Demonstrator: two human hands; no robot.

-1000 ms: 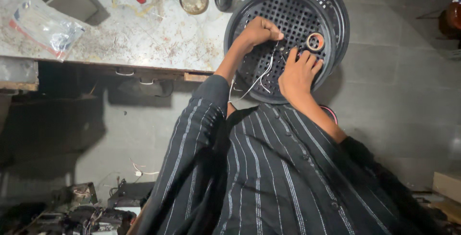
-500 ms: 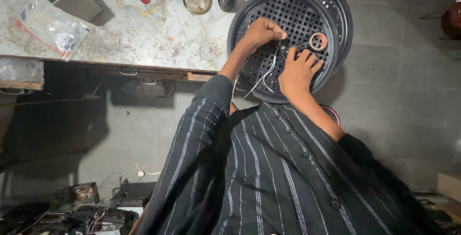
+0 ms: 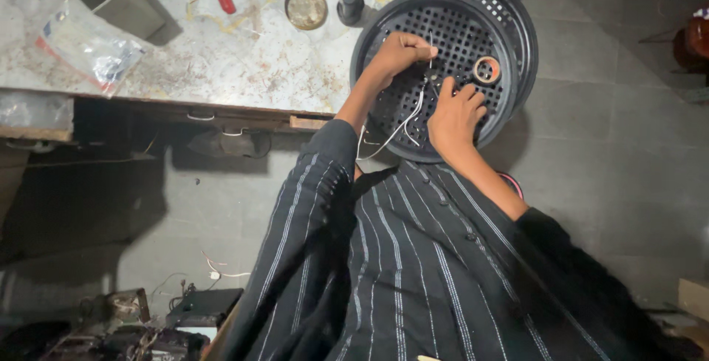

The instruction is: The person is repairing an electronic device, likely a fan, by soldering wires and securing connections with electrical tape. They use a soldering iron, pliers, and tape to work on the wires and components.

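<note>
We see the left hand [image 3: 399, 52] pinching a white wire [image 3: 413, 106] and the right hand [image 3: 454, 110] resting half-curled, holding nothing clear, on a black grille [image 3: 458, 29]

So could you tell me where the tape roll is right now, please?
In the head view the tape roll lies on the round black grille, toward its right side, just above the right hand.

Scuffed pale workbench [image 3: 221, 58]; grey floor [image 3: 605, 147]
</note>
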